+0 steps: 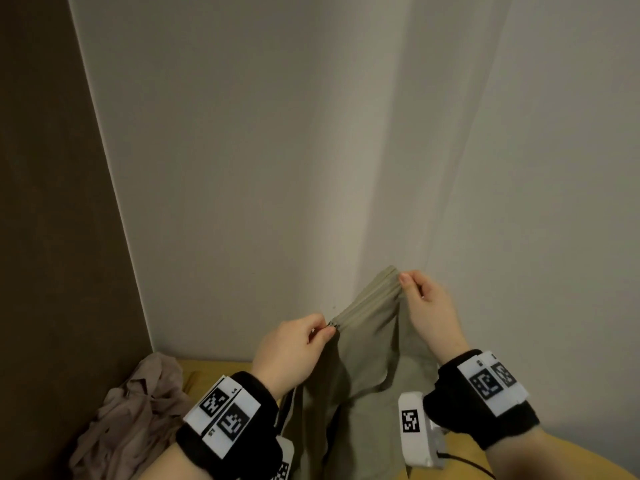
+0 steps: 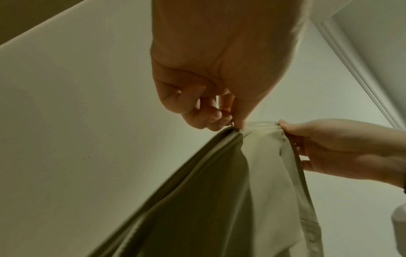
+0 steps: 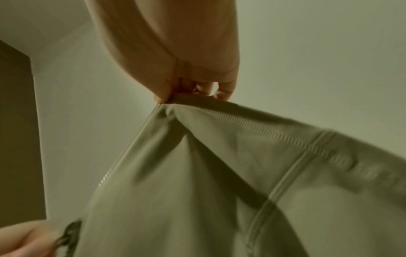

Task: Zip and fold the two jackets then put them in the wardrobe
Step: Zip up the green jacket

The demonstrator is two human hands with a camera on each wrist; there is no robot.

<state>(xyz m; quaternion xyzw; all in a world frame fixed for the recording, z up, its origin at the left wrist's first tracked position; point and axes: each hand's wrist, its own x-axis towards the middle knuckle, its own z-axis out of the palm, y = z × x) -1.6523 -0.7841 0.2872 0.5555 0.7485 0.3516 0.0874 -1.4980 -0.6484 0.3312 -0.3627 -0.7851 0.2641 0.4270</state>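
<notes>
A khaki-green jacket [image 1: 363, 368] hangs in the air in front of me, its zip line stretched taut between my two hands. My left hand [image 1: 294, 348] pinches the metal zip slider [image 1: 333, 325] at the lower end of the open stretch; the slider [image 2: 234, 126] shows under my left fingertips. My right hand [image 1: 422, 306] pinches the top end of the zip tape at the collar edge [image 3: 175, 100]. The same jacket [image 2: 197, 200] fills the lower half of both wrist views. A second, mauve-brown jacket [image 1: 138, 410] lies crumpled at the lower left.
A mustard-yellow surface [image 1: 214, 372] lies under the jackets. White walls [image 1: 259, 168] meet in a corner just behind the hanging jacket. A dark brown panel [image 1: 45, 202] stands on the left.
</notes>
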